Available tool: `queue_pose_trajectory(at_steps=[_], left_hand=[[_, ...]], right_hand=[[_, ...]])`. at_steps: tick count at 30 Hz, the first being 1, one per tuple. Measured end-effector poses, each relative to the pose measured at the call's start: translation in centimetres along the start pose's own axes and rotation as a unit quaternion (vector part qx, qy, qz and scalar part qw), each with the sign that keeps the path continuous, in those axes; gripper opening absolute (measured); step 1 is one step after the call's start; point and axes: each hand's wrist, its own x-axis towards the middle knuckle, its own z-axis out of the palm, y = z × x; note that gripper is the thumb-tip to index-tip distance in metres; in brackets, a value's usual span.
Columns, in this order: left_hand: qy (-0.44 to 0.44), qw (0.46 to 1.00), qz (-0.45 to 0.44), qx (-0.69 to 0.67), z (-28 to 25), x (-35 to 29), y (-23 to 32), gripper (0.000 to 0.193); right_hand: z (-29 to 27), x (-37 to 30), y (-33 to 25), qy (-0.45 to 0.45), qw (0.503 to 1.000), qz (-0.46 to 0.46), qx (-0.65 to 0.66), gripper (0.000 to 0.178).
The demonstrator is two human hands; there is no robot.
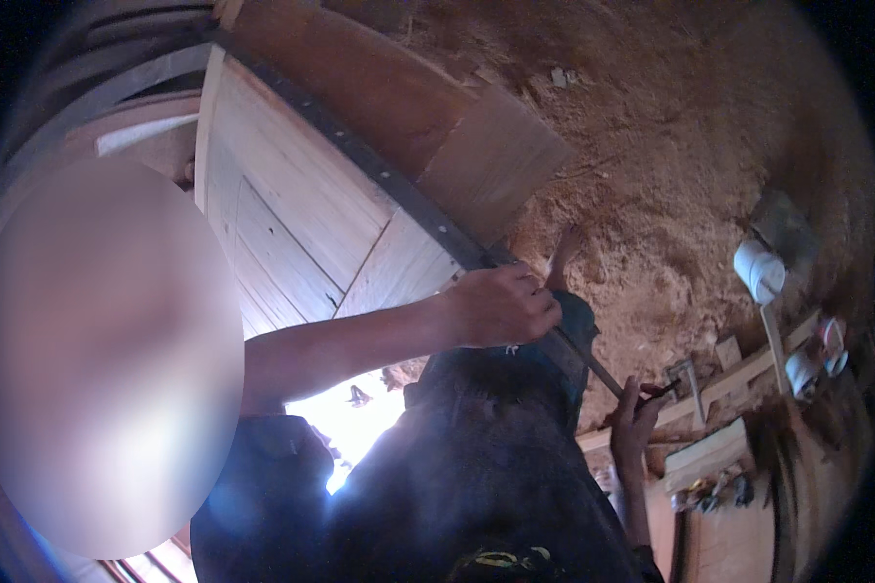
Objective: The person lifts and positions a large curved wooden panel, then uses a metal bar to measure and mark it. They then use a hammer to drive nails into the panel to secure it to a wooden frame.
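A pale wooden panel (pixel 297 160) with joined boards lies slanting across the upper left. Along its right edge runs a long dark metal bar clamp (pixel 389 180) with a row of small holes or studs. My left hand (pixel 506 306) reaches in from the left, fingers curled over the clamp near the panel's lower corner; the exact grip is partly hidden. Further right and lower, my right hand (pixel 634 423) is closed on the far end of a thin rod (pixel 603 374), in line with the clamp. A small dark, reddish piece shows at its fingers.
Brown boards (pixel 496 155) lie beside the panel on sawdust-covered ground (pixel 681 185). A bare foot (pixel 562 257) stands near my left hand. White tubs (pixel 758 272), wooden battens and a wood block (pixel 708 457) are at the right. A blurred patch covers the left.
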Motion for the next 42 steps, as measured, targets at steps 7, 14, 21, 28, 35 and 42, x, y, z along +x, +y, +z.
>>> queue_pose_trajectory(at_steps=[7, 14, 21, 28, 35, 42], left_hand=[[-0.069, 0.998, -0.006, -0.010, -1.2, 0.5, 0.1, 0.032], [-0.062, 0.995, -0.067, 0.034, -0.6, 3.0, -0.3, 0.026], [-0.003, 0.989, -0.147, 0.032, -1.2, 2.0, 2.0, 0.020], [0.011, 0.976, -0.211, 0.061, -0.7, 2.6, 2.6, 0.032], [0.302, 0.889, -0.330, 0.098, 5.8, 2.8, 7.9, 0.081], [0.527, 0.714, -0.328, -0.323, 14.0, 5.4, 25.2, 0.071]], right_hand=[[-4.6, 2.7, 0.0, -0.215, 0.967, 0.087, 0.103, 0.036], [-7.8, 3.0, 5.2, 0.099, 0.821, -0.402, -0.394, 0.064], [-2.6, 6.4, 5.3, 0.054, 0.718, -0.654, -0.232, 0.034], [-1.9, 8.5, 6.6, -0.037, 0.892, -0.447, -0.062, 0.040], [-2.3, 4.2, 3.6, -0.038, 0.870, -0.478, -0.115, 0.037], [-8.9, 6.8, 5.6, -0.141, 0.818, -0.557, -0.033, 0.031]])
